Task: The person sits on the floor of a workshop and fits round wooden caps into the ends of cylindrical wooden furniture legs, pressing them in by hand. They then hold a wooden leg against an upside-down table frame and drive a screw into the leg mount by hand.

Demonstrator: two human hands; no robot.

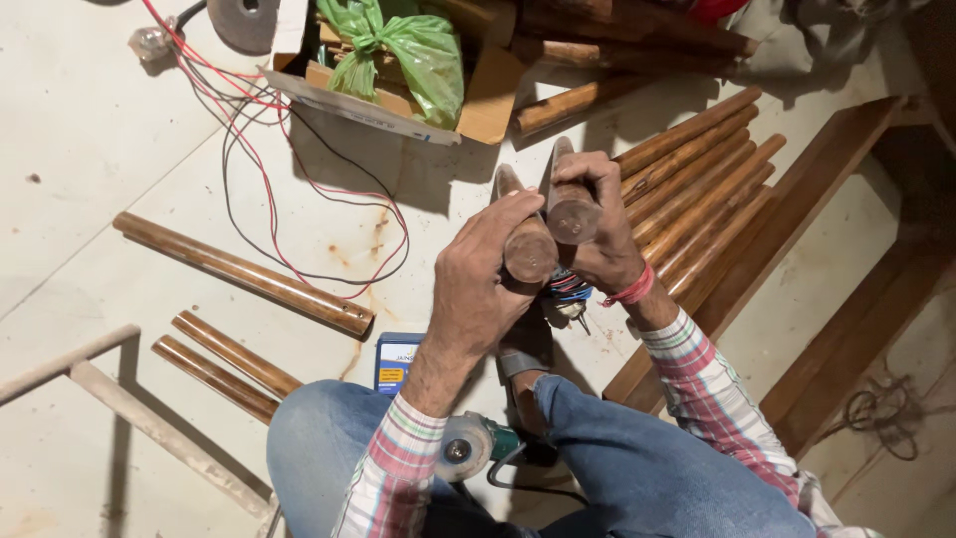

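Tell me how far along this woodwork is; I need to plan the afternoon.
Looks done: a row of smooth brown rods lies side by side on the floor. In hand: the left hand and right hand each grip one turned wooden piece, ends held together. Seemingly left: three loose rods lie apart on the floor, and the angle grinder rests between the knees.

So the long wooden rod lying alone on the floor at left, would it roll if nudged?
Probably: the long rod looks round and smooth and lies free on flat floor. It looks stiff, solid wood, so likely rigid when lifted, and somewhat heavy.
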